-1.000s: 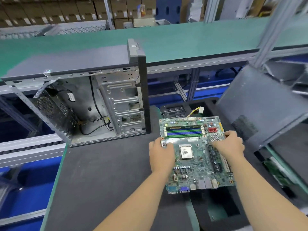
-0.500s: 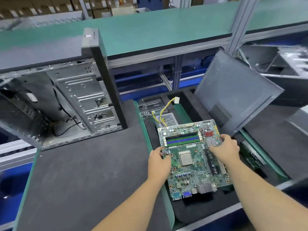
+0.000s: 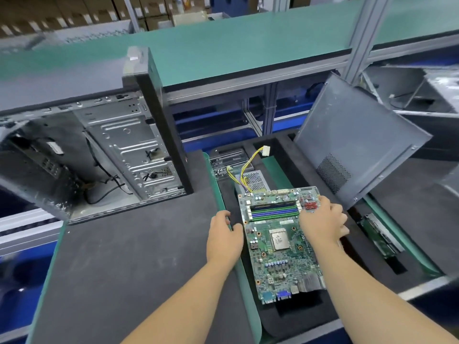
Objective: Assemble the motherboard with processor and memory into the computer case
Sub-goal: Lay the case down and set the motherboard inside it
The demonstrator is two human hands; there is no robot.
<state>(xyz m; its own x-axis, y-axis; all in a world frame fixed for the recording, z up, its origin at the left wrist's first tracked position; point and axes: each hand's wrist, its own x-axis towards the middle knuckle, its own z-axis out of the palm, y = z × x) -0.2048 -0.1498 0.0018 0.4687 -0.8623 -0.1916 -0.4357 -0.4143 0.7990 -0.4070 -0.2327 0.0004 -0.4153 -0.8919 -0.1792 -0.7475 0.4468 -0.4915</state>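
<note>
Gripping the motherboard [image 3: 280, 242] by its right edge, the right hand [image 3: 320, 225] holds it over the dark foam tray [image 3: 293, 326]; the left hand [image 3: 224, 238] hovers just beside its left edge, fingers loosely curled, holding nothing; the open computer case [image 3: 104, 155] stands on the desk [image 3: 129, 269] to the left; a grey side panel [image 3: 360, 145] leans tilted on the right.

Both forearms reaching forward, left hand [image 3: 224, 235] loosely curled and free, right hand [image 3: 321, 223] gripping something's edge.
</note>
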